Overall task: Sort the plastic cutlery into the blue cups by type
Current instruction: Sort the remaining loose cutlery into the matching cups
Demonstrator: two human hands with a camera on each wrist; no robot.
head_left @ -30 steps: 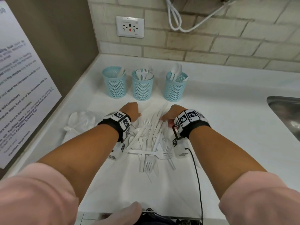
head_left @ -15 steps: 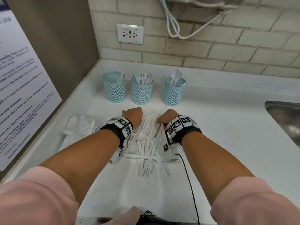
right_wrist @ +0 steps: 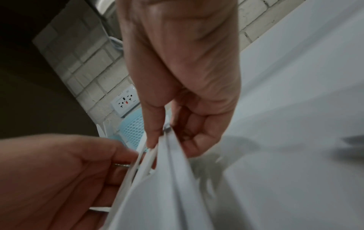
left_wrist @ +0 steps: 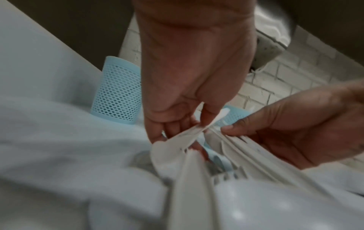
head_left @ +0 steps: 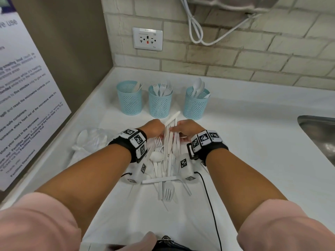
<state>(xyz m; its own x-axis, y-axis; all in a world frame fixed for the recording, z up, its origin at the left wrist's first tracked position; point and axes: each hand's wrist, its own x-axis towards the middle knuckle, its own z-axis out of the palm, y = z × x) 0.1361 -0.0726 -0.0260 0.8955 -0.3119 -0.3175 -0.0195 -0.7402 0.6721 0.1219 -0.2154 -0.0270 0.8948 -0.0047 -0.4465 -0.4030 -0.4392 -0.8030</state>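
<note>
Slid closer together since before: left hand [head_left: 154,128] and right hand [head_left: 187,129], both pinching long cutlery handles [head_left: 171,124] pointing toward blue cups [head_left: 160,104].

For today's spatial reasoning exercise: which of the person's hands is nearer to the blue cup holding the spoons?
Right. The right hand sits just in front of the spoon cup, slightly to its left. The left hand lies farther left, in front of the fork cup.

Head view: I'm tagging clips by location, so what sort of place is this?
Probably a shared office or workplace kitchenette: a white counter with a steel sink, a brick backsplash with an outlet, and a posted notice about microwave use.
</note>
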